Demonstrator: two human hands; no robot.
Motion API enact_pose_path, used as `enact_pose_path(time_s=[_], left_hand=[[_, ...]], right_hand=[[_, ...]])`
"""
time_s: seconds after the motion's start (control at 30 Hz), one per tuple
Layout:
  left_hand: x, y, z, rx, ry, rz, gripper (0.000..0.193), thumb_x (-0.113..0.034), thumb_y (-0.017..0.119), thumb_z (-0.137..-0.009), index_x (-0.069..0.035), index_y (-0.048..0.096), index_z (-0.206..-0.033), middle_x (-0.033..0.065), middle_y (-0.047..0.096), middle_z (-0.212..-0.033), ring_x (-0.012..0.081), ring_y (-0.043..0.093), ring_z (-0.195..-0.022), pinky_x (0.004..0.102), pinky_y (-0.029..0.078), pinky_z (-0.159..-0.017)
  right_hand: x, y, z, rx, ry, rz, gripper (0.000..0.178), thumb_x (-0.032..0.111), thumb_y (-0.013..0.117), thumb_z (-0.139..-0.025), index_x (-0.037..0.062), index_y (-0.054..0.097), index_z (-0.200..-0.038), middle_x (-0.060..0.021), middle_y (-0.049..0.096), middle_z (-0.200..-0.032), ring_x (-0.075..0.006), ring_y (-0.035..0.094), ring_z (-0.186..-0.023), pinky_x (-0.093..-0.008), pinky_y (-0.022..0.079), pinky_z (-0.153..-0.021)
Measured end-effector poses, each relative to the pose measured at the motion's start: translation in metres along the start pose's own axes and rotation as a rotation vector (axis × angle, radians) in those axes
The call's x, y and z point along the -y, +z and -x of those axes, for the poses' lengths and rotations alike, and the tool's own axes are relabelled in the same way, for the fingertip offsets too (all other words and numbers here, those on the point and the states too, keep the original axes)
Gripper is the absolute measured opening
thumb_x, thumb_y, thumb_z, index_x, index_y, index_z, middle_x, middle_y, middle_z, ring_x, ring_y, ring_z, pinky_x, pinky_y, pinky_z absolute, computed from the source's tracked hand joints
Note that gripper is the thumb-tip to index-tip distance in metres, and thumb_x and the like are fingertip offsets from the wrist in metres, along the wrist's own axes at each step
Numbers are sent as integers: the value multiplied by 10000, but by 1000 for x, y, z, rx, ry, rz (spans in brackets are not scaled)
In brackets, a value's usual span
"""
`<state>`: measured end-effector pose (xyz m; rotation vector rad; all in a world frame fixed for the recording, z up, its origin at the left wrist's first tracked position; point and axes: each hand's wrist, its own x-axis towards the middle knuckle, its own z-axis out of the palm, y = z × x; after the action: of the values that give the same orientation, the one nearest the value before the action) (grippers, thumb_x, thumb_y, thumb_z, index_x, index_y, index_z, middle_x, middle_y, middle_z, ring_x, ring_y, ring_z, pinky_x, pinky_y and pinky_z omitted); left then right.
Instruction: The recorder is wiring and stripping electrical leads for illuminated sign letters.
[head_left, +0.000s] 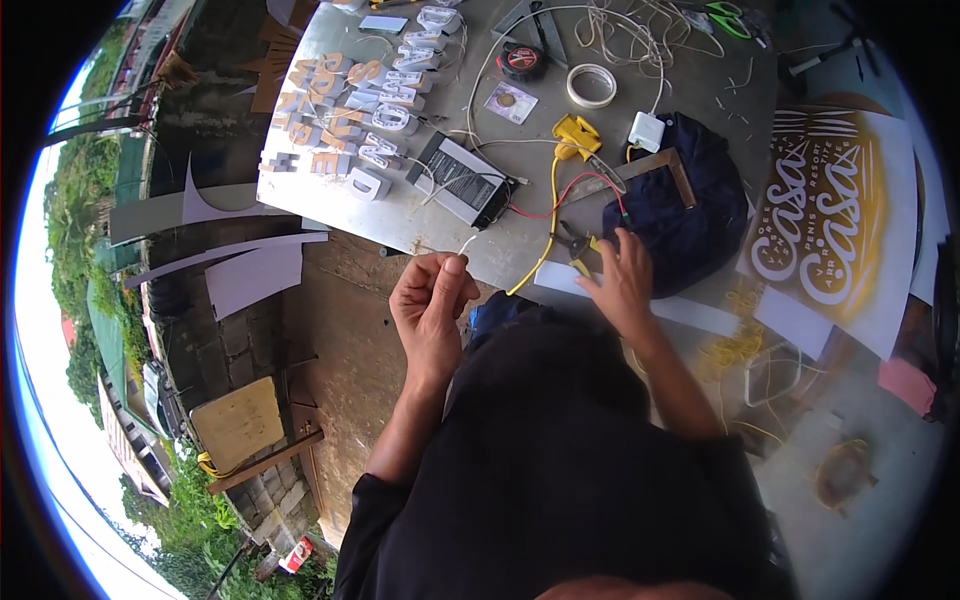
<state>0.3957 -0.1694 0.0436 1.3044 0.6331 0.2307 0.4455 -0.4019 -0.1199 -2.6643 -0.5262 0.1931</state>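
My left hand (pixel 432 305) is raised just off the table's near edge, thumb and fingers pinched on a short white wire (pixel 468 243) whose end sticks up. To the right, my right hand (pixel 622 278) has its fingers apart beside small cutting pliers (pixel 576 243) with yellow on the handles; whether the fingertips touch them I cannot tell. Beyond my hands lies a black-and-silver power supply box (pixel 462 180) with wires running from it. A yellow cord (pixel 553 225) leads to a yellow socket (pixel 576 137). Dark blue cloth (pixel 700 235) lies past my right hand, with a metal square (pixel 672 172) on it.
Rows of small channel letters (pixel 375 120) fill the table's far left. A tape measure (pixel 521 61), a tape roll (pixel 591 87), a white adapter (pixel 646 130), tangled white cable (pixel 640 30) and green scissors (pixel 728 20) lie farther back. A lettered stencil sheet (pixel 885 230) is at right.
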Motion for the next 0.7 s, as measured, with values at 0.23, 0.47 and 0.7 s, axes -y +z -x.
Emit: enact_pose_path(time_s=[0.23, 0.47, 0.7], left_hand=[[3, 13, 18, -61, -39, 20, 125, -142, 638, -984, -57, 659, -896, 26, 617, -655, 22, 358, -501, 204, 236, -477], [-9, 24, 33, 10, 62, -2, 120, -149, 636, -987, -51, 661, -923, 40, 639, -673, 26, 392, -526, 206, 266, -493], [-1, 26, 34, -86, 66, -9, 112, -141, 637, -986, -47, 663, -931, 32, 637, -680, 26, 407, -538, 200, 271, -505]], right_hand=[[-21, 59, 24, 103, 60, 204, 880, 511, 826, -709, 99, 474, -1403, -184, 424, -1451, -390, 382, -1386, -562, 281, -1158], [-16, 29, 7, 55, -34, 112, 539, 308, 736, -764, 65, 565, -1214, -168, 584, -1150, -367, 544, -1168, -574, 334, -1101], [-29, -36, -3, 324, 38, -466, 317, 204, 658, -858, 33, 583, -1114, -201, 597, -1040, -396, 603, -977, -428, 486, -880]])
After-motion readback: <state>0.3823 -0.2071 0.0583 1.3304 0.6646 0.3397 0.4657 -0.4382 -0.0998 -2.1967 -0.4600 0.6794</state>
